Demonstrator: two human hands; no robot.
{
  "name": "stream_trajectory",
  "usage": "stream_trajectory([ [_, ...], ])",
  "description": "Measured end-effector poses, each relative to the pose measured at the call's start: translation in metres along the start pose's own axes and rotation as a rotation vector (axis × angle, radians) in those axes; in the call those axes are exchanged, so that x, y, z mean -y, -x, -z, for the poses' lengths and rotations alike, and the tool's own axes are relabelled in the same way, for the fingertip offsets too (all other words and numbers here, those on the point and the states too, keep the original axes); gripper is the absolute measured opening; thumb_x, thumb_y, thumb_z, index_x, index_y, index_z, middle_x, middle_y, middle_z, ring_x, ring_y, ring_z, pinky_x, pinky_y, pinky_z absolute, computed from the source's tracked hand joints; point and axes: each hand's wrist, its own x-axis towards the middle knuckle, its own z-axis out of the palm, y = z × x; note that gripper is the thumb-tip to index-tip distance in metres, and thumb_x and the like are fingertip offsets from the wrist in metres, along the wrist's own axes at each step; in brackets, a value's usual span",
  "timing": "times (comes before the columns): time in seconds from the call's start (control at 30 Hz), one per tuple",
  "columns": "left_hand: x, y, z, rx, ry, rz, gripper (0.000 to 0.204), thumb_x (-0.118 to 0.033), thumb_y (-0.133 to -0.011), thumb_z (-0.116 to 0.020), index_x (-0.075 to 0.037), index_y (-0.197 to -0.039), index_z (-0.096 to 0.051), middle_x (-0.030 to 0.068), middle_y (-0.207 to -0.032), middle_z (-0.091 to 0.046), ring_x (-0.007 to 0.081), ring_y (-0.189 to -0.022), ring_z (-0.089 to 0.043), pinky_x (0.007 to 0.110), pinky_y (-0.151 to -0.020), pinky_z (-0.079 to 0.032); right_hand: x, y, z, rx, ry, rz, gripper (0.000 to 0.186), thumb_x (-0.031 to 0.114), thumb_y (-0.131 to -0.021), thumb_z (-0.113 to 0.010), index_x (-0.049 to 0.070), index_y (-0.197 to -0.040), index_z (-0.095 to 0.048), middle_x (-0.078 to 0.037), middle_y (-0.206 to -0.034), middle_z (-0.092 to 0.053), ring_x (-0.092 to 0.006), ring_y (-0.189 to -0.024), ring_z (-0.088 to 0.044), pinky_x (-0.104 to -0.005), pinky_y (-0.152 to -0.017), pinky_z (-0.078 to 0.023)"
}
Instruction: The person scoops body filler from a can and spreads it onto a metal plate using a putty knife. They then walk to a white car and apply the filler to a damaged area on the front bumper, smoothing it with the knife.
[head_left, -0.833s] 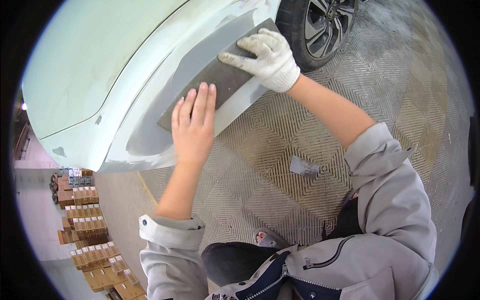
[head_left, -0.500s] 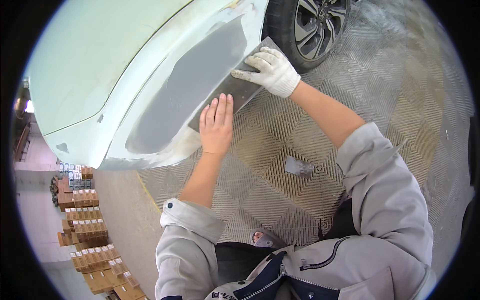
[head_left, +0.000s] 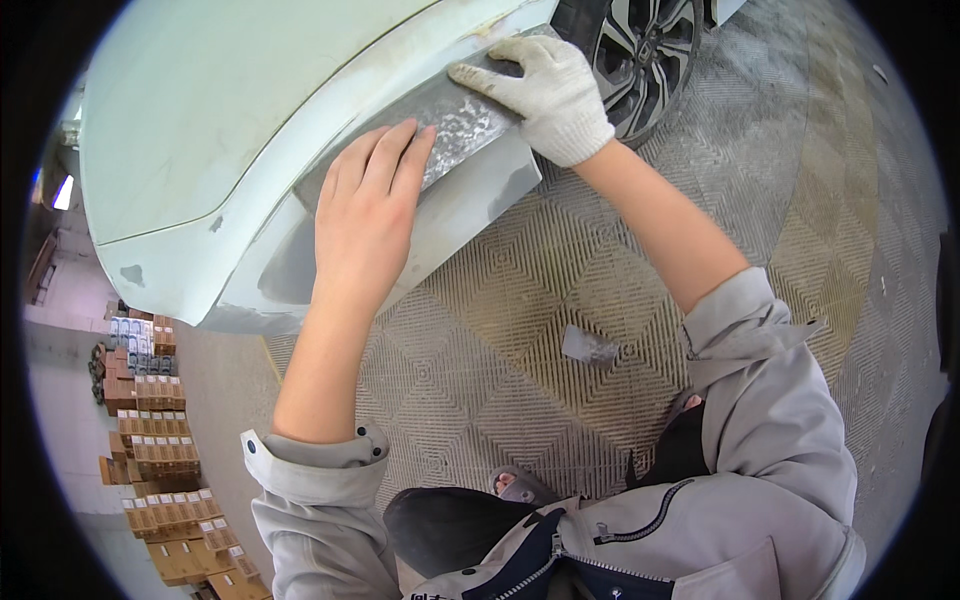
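Observation:
A long, flat grey sanding board (head_left: 455, 132) lies slantwise against the pale green car panel (head_left: 300, 45), over its grey-filled patch (head_left: 290, 260). My bare left hand (head_left: 372, 185) is on the board's lower left part, fingers bent over it and close together. On its upper right end is my right hand (head_left: 548, 95), in a white knitted glove with a dirty thumb and fingertips, gripping the board with thumb and fingers apart. Whitish mottled marks show on the board between the hands. The board covers much of the patch, and its face against the panel is hidden.
A car wheel (head_left: 650, 60) stands just right of the panel. A small, flat, partly clear piece (head_left: 590, 346) lies on the ridged floor mat (head_left: 480, 330) in front of me. Stacked cardboard boxes (head_left: 165, 455) line the wall at the left. My sandalled foot (head_left: 520, 488) is below.
Both hands have moved the sanding board up the panel, from its lower edge onto the grey patch. My left hand went up and left.

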Motion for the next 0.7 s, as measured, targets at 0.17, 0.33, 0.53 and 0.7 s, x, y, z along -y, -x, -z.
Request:
stream_trajectory([
  [0.17,-0.009,0.039,-0.043,-0.02,0.003,0.022,0.056,-0.011,-0.093,-0.063,-0.014,-0.149,-0.066,0.0019,-0.152,-0.062,0.0255,-0.137,-0.058,0.044,-0.116,-0.048,0.016,0.029,-0.014,0.032,-0.022,0.043,0.051,0.013,-0.083,-0.074,0.032,-0.13,-0.081,-0.011,-0.117,-0.074,-0.0315,-0.1,-0.07,-0.0452,-0.089,-0.058],
  [0.33,-0.033,0.08,-0.1,-0.011,-0.016,0.073,0.058,-0.015,-0.097,-0.061,-0.017,-0.155,-0.063,-0.0004,-0.156,-0.06,0.0227,-0.14,-0.057,0.045,-0.12,-0.045,0.021,0.065,-0.027,0.066,-0.019,0.09,0.045,0.017,-0.088,-0.069,0.034,-0.128,-0.082,-0.009,-0.114,-0.072,-0.0281,-0.099,-0.069,-0.0449,-0.088,-0.058],
  [0.53,-0.058,0.097,-0.143,-0.029,-0.011,0.072,0.057,-0.017,-0.099,-0.06,-0.017,-0.156,-0.062,-0.0001,-0.156,-0.06,0.0217,-0.14,-0.057,0.044,-0.121,-0.045,0.025,0.101,-0.031,0.15,-0.042,0.067,0.042,0.02,-0.088,-0.067,0.033,-0.126,-0.083,-0.007,-0.113,-0.072,-0.0269,-0.102,-0.071,-0.0441,-0.093,-0.058],
  [0.7,-0.068,0.081,-0.109,0.026,0.099,0.078,0.058,-0.014,-0.097,-0.061,-0.013,-0.155,-0.061,0.0043,-0.154,-0.06,0.0262,-0.139,-0.057,0.045,-0.12,-0.045,0.022,0.087,-0.005,0.269,-0.065,0.073,0.043,0.018,-0.089,-0.068,0.032,-0.127,-0.082,-0.007,-0.114,-0.071,-0.0276,-0.102,-0.07,-0.045,-0.093,-0.058],
])
